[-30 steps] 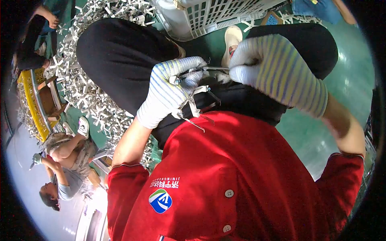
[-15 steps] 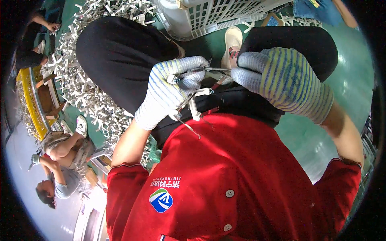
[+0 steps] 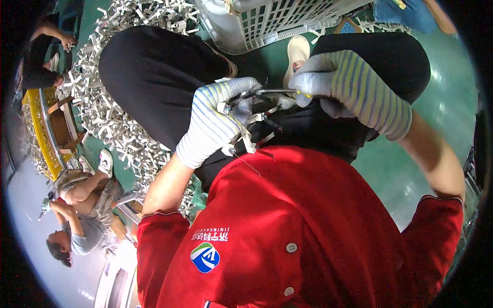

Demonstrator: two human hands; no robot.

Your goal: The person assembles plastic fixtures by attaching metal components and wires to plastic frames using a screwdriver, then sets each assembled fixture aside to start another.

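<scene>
My left hand (image 3: 218, 110), in a striped knit glove, closes round a small white branched part (image 3: 247, 139) whose arms stick out below the fingers. Thin wires hang from that part over my lap. My right hand (image 3: 354, 90), gloved alike, pinches a thin tool with a metal shaft (image 3: 277, 91) and a little yellow at its grip, much like a small screwdriver. The shaft runs level across to the left fingertips. Its tip is hidden among those fingers, so I cannot see exactly what it touches.
A large heap of white branched parts (image 3: 123, 123) covers the floor at my left. A grey slotted crate (image 3: 287, 23) stands ahead. At far left are a yellow-edged bin (image 3: 43, 133) and a seated person (image 3: 82, 226). Other people's limbs show at both upper corners.
My right hand has shifted slightly up and left and turned, baring some yellow on the tool. My left hand has moved a little, still holding the white part.
</scene>
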